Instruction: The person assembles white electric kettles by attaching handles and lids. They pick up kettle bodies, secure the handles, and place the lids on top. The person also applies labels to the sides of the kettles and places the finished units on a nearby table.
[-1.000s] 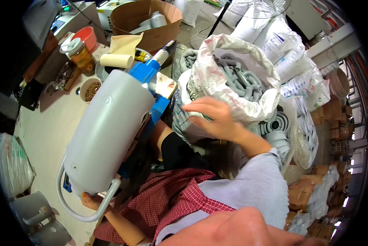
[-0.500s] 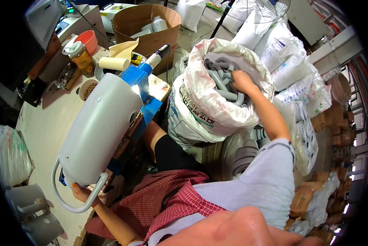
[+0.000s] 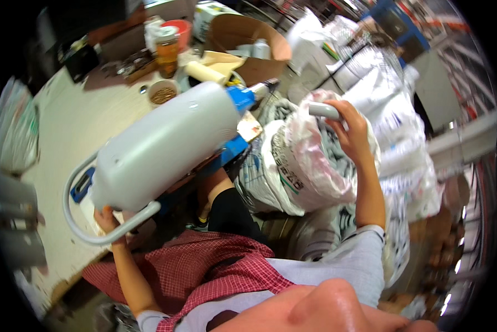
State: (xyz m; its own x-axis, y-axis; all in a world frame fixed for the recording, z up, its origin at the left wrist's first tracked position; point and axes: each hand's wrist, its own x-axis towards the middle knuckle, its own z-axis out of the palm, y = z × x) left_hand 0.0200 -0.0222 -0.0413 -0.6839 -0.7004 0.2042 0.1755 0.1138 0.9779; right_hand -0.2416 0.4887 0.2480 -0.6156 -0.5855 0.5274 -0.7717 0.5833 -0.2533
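Note:
A large grey barrel-shaped plastic container (image 3: 162,146) lies tilted on its side over a blue fixture (image 3: 240,99) at the table edge. My left hand (image 3: 107,221) grips its lower end, beside the grey loop handle (image 3: 74,221); some of those fingers are hidden by the container. Held up in my right hand (image 3: 348,124) is a grey curved plastic tube piece (image 3: 324,110), closed between thumb and fingers. Below that hand stands a white woven sack (image 3: 309,160) with more grey tube pieces (image 3: 339,157) inside.
On the table (image 3: 66,149) are a cup of small brass-coloured parts (image 3: 162,94), a lidded jar (image 3: 167,55), a red bowl (image 3: 183,33) and a roll of pale paper (image 3: 205,72). A cardboard box (image 3: 248,44) stands behind. White sacks (image 3: 381,94) line the right side.
My right hand has come up out of the sack with a grey curved tube piece. My left hand stays at the container's lower end, and the whole view has shifted and turned.

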